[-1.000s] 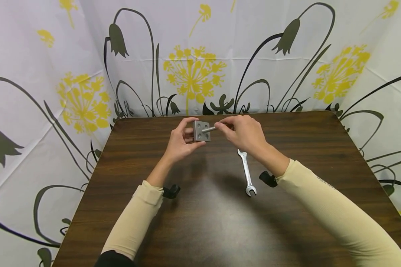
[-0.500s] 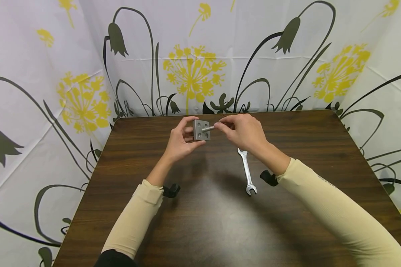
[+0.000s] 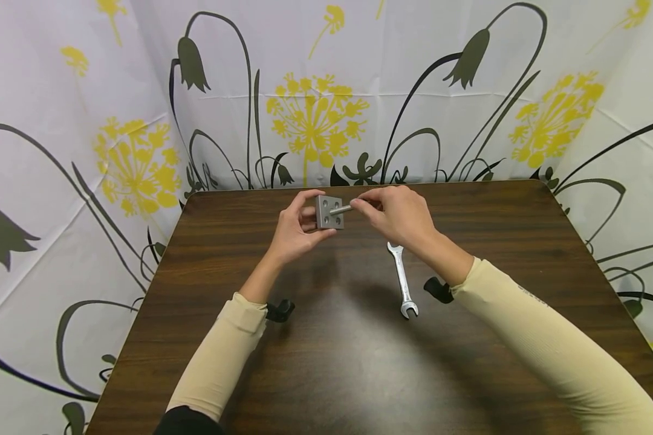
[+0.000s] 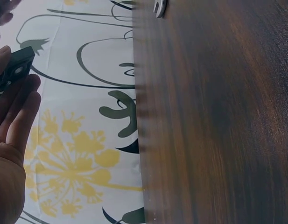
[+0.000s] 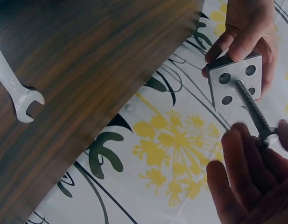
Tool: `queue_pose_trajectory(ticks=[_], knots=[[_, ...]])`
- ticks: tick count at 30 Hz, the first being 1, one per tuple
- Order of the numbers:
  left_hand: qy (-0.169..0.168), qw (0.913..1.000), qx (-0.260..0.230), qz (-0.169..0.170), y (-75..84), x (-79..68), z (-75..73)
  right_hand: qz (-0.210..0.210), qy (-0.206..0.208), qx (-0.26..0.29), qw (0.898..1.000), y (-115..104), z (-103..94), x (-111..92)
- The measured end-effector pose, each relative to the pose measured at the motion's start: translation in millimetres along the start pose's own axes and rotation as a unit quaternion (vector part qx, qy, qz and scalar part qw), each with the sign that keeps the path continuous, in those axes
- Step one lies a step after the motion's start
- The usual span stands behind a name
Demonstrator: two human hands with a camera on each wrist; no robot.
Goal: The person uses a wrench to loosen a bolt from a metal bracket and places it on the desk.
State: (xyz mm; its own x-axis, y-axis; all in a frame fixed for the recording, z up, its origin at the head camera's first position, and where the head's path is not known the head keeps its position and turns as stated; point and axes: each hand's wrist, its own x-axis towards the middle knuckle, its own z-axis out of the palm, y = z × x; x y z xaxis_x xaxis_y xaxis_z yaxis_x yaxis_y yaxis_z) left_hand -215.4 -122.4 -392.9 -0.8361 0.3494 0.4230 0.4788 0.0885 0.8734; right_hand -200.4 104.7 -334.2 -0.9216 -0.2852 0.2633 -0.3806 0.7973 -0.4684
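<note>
Above the far part of the table, my left hand [image 3: 296,229] grips a square grey metal plate [image 3: 331,224] by its edges, thumb below and fingers above. The plate has several round holes near its corners. From its middle a threaded bolt [image 5: 251,105] sticks out toward the right. My right hand [image 3: 405,214] pinches the bolt's outer end between thumb and fingers; in the right wrist view the bolt head [image 5: 270,138] shows there. In the left wrist view, only part of the plate [image 4: 22,65] appears, at the left edge beside the left hand's fingers.
A double open-ended wrench [image 3: 402,281] lies on the brown wooden table [image 3: 326,362], below the right hand. A flower-patterned white curtain [image 3: 326,48] hangs behind the table's far edge. Black wrist camera mounts [image 3: 280,311] jut out beneath both wrists.
Both hands stay nearly in place, the left still gripping the plate and the right pinching the bolt. The wrench has not moved.
</note>
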Motion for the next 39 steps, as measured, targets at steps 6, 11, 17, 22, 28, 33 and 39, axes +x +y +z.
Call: queue_pose_trajectory(ticks=[6,11,17,22,28,33,39], knots=[[-0.002,1.0000,-0.001,-0.002,-0.6,-0.3,-1.0,-0.036,-0.006,0.004,0.999,0.3,-0.6,0.7],[0.001,1.0000,-0.001,0.001,-0.5,-0.8,-1.5,-0.026,-0.004,0.010,1.000,-0.1,0.1,1.0],[0.002,1.0000,0.002,0.000,-1.0,-0.7,-1.7,-0.024,0.000,0.009,1.000,-0.1,-0.4,-0.3],[0.004,1.0000,0.000,0.003,-0.4,-1.0,-1.9,-0.043,-0.001,0.016,0.999,0.6,-0.2,0.1],[0.005,0.9999,0.001,0.009,-0.1,-0.9,-2.4,-0.015,0.010,0.007,1.000,-0.6,-0.3,-0.1],[0.005,1.0000,0.001,0.003,0.0,-1.2,-2.1,-0.050,0.005,0.016,0.999,-0.4,-0.4,0.0],[0.008,1.0000,0.002,-0.001,-0.4,-1.9,-2.4,-0.079,0.006,0.017,0.997,1.9,0.7,-0.3]])
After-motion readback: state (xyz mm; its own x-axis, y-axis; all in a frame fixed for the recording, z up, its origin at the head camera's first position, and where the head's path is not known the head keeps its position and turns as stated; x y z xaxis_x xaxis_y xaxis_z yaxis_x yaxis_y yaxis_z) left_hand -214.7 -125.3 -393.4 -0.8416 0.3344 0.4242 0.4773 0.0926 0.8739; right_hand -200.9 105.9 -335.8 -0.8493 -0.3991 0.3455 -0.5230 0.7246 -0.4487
